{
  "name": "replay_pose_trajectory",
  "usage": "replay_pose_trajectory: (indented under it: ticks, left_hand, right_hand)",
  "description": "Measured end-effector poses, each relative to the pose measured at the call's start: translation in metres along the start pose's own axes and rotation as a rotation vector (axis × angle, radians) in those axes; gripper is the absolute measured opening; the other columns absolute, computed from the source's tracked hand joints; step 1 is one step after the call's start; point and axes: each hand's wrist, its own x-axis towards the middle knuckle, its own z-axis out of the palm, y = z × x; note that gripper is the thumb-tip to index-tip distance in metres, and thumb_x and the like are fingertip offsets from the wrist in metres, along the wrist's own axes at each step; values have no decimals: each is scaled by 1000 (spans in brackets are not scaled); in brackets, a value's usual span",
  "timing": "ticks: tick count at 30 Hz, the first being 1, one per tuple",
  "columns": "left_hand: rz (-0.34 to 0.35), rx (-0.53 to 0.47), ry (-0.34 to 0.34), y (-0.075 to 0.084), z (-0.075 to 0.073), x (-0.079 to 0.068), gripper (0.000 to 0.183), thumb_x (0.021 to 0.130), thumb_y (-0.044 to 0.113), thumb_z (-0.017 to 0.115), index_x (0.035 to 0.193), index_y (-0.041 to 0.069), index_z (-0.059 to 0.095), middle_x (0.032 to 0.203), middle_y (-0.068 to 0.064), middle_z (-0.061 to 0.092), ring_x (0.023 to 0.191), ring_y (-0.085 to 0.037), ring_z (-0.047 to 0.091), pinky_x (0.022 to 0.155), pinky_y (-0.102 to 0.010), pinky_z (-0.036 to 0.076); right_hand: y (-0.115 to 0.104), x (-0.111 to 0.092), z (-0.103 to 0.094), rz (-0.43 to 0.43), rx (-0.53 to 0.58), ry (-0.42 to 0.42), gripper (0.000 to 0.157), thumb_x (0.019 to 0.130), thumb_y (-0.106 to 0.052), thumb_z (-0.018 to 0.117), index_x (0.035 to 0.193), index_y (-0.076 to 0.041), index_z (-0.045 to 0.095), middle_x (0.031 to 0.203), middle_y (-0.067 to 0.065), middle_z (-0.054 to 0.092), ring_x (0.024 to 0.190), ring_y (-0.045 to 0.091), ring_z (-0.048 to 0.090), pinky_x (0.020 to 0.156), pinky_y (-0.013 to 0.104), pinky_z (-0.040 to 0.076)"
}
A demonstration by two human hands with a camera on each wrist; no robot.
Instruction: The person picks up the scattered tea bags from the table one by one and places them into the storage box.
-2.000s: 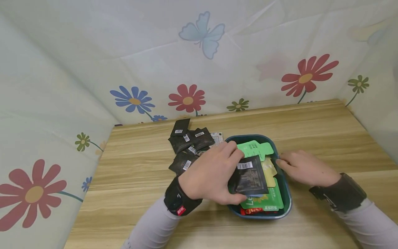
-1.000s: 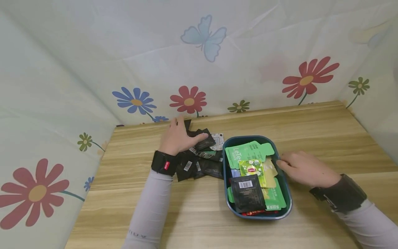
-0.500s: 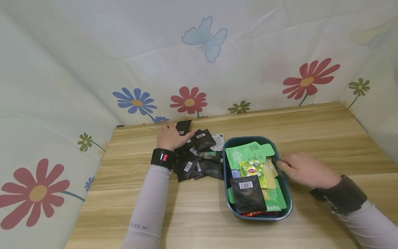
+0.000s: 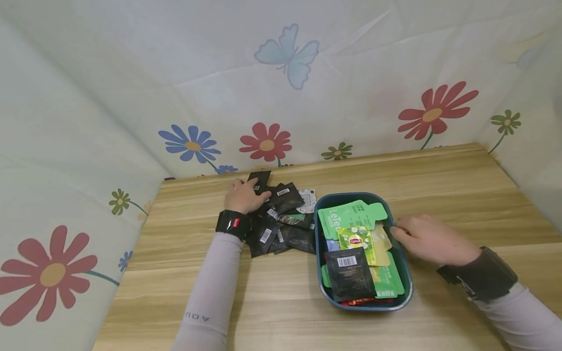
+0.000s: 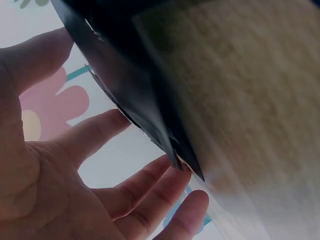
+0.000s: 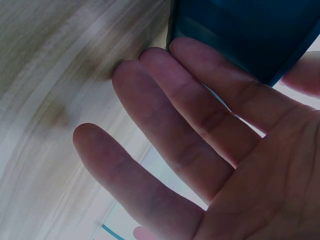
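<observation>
My left hand [image 4: 241, 196] is at the far left end of a loose pile of black sachets [image 4: 287, 197] with white barcode labels. Its fingers spread by the farthest black sachet [image 4: 262, 178]. In the left wrist view, fingertips [image 5: 175, 167] meet the edge of a dark sachet [image 5: 135, 95]. My right hand [image 4: 432, 240] stays at the right side of a dark blue plastic bin [image 4: 409, 278]. Seen from the right wrist, its fingers [image 6: 150, 100] are nearly straight, one lying against the bin's outer wall [image 6: 240, 35].
Inside the bin are a black sachet [image 4: 351, 278], a yellow-green Lipton tea sachet [image 4: 354, 240], green LeTea packets [image 4: 347, 214] and something red. A white patterned sachet [image 4: 307, 200] lies beside the pile. Floral cloth [image 4: 351, 107] rises behind the wooden table [image 4: 272, 302].
My left hand has let go of a black sachet in the bin and moved left and away to the pile. Lately it shifts only slightly there. The right hand has stayed at the bin.
</observation>
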Motion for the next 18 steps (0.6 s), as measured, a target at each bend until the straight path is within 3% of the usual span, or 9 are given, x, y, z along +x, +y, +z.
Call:
replay_pose_trajectory:
  ticks: [10,18]
  left_hand:
    - [23,-20,55,3,-1,-3,62,94,49,70,145,16,60,140,-26,55,131,-40,51,109,-52,46]
    - [28,-70,57,1,-3,-1,67,88,45,76,145,15,57,139,-29,54,132,-43,50,107,-54,47]
  right_hand:
    - [-1,0,-1,1,-9,11,29,105,-27,54,77,-20,60,69,-6,46,66,12,45,62,30,37]
    - [0,0,0,-4,-4,10,30,106,-27,54,78,-20,60,68,-6,46,64,11,43,59,28,36]
